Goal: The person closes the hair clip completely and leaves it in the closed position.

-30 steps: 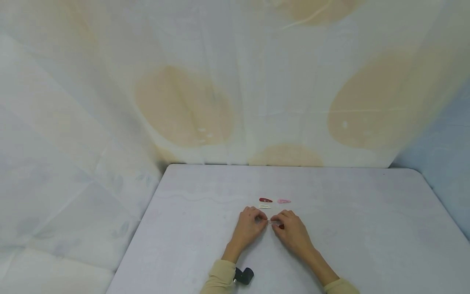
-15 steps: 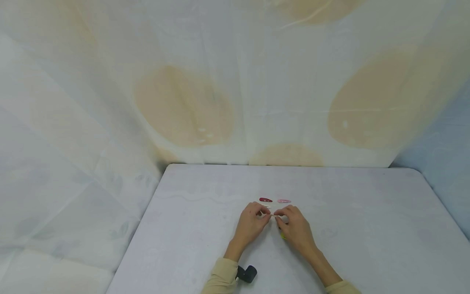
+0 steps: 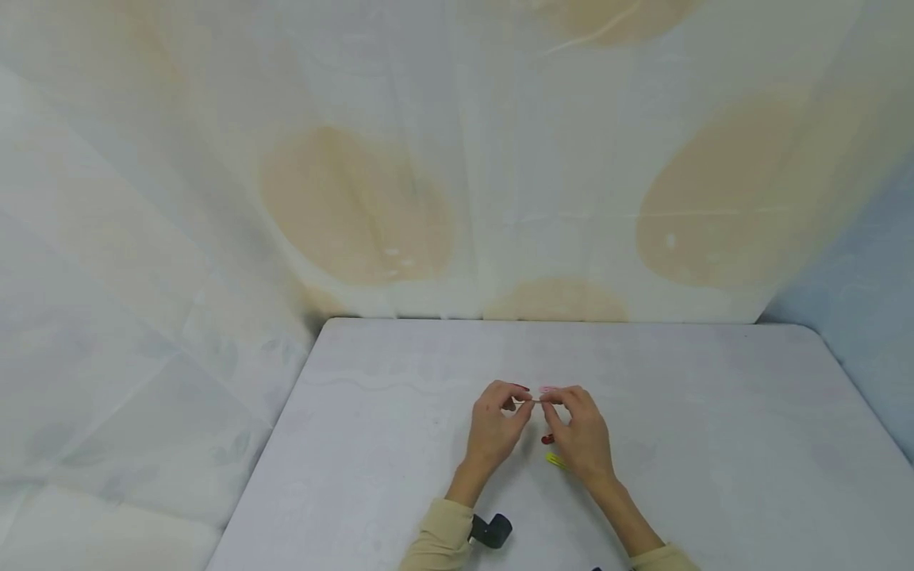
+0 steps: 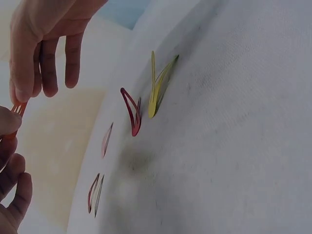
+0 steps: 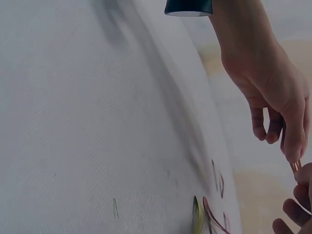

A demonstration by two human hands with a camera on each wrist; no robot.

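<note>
My left hand (image 3: 494, 424) pinches one end of a small orange hair clip (image 3: 537, 400) and my right hand (image 3: 581, 432) pinches the other, so the clip hangs between my fingertips just above the table (image 3: 714, 444), in front of the clips lying farther back. I judge I am mid-way through working this clip, bending or snapping it; the next move would call for a firm pinch at both ends and steady pressure, since the clip is thin and could slip. The head view shows both hands meeting, with a red clip (image 3: 547, 438) and a yellow clip (image 3: 557, 461) peeking out beside my right hand. The left wrist view adds what the head view hides: the yellow clip (image 4: 157, 87) and red clip (image 4: 132, 113) lie sprung open, and a pink clip (image 4: 106, 140) and a dark red clip (image 4: 92, 193) rest farther off. The right wrist view shows my left fingers gripping the orange clip's end (image 5: 295, 166).
</note>
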